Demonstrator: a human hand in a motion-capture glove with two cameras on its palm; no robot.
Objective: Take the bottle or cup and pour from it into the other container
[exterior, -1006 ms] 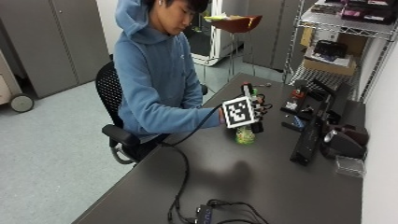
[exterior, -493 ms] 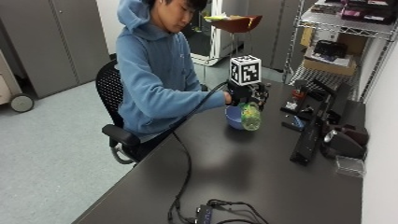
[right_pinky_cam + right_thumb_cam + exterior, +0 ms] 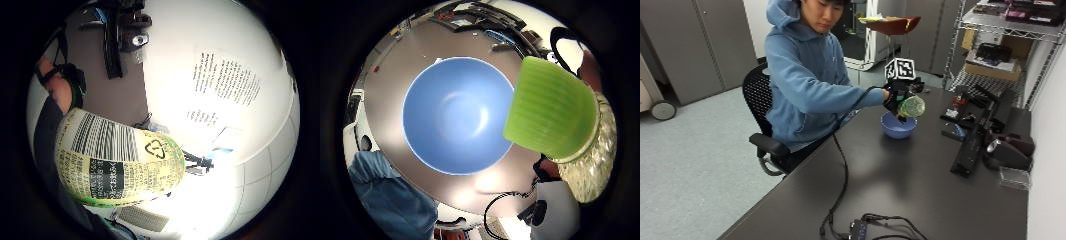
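My gloved right hand (image 3: 895, 99) grips a green-capped bottle (image 3: 911, 106) with a yellow label and holds it tipped above the blue bowl (image 3: 898, 126) on the dark table (image 3: 906, 185). In the thumb side palm view the green cap (image 3: 549, 115) hangs over the rim of the empty blue bowl (image 3: 452, 116). The little finger side palm view shows the bottle's label with its barcode (image 3: 117, 157) close against the palm. The cap is still on the bottle.
Black devices and a speaker (image 3: 1003, 152) line the table's far edge by the wall. A cable (image 3: 840, 175) runs from the glove to a small box (image 3: 863, 229) near the table's front. A wire shelf (image 3: 999, 45) stands behind.
The hand has lifted the bottle off the table, carried it away from the front and over the bowl, and tipped it towards the bowl.
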